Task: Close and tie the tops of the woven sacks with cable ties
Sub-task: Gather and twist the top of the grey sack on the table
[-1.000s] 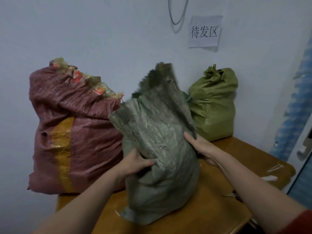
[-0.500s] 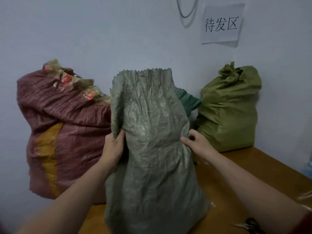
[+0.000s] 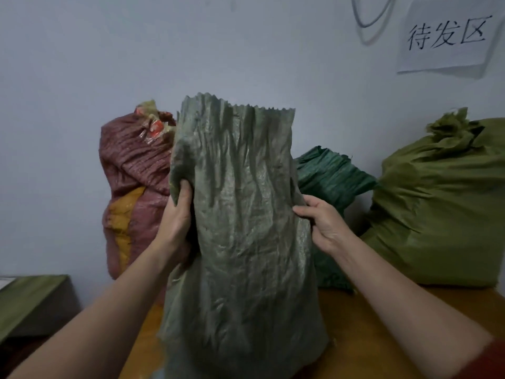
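The grey-green woven sack (image 3: pixel 246 228) stands upright on the bench (image 3: pixel 382 337), its zigzag top untied. The left grip (image 3: pixel 177 217) is clamped on its left edge, and the right grip (image 3: pixel 325 222) on its right edge. A red sack (image 3: pixel 131 170), a dark-green sack (image 3: pixel 328 181) and a tied olive sack (image 3: pixel 437 209) stand behind.
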